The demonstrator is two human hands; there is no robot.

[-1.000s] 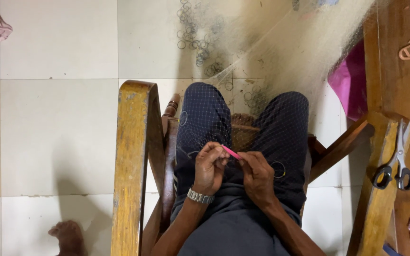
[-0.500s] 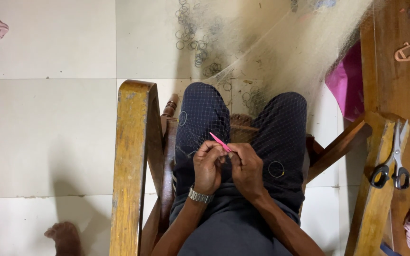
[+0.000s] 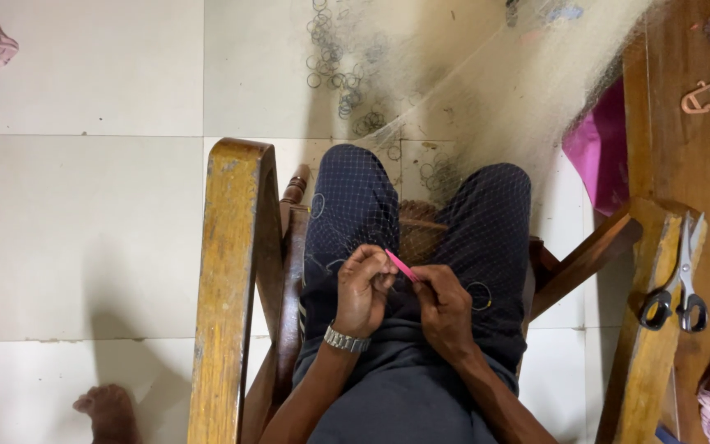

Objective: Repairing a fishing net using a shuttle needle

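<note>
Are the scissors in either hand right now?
No. The scissors lie on the wooden armrest to the right, while both hands hold a pink netting needle over the lap.

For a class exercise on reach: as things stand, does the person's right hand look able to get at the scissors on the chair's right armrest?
Probably yes. The scissors lie in the open on the wooden armrest, with nothing over them. The right hand would first have to let go of the pink tool and the netting.

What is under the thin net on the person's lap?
Under the pale fine-mesh net you can see dark blue trousers and the woven chair seat between the knees. The hands hide the lap's middle.
</note>
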